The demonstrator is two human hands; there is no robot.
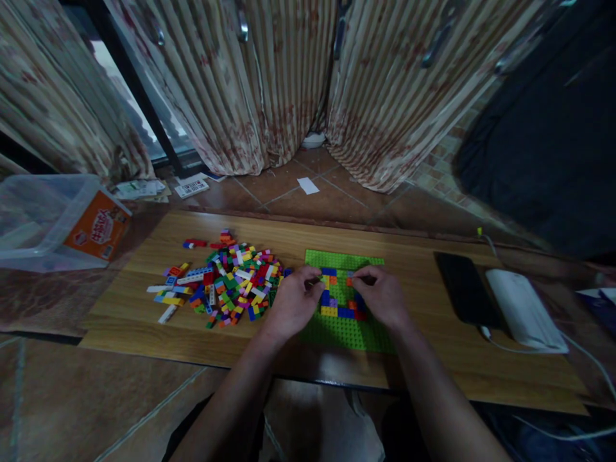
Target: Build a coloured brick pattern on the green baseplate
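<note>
A green studded baseplate [332, 335] lies on the wooden table. On it, toy building bricks [345, 313] in blue, yellow, orange, red and purple form a rectangular outline with bare green studs inside. My left hand [297, 298] is at the outline's upper left, thumb and fingers pinched together. Whatever is between those fingertips is too small to make out. My right hand [382, 296] reaches over the outline's right side, with its fingers curled and the tips touching the upper right bricks. It covers part of that side, and I cannot tell whether a brick is gripped.
A heap of loose bricks [240, 279] spreads left of the baseplate. A black phone [466, 289] and a white power bank [522, 308] with cables lie at the right. At far left stands a clear plastic bin [48, 247]. Curtains [289, 83] hang behind the table.
</note>
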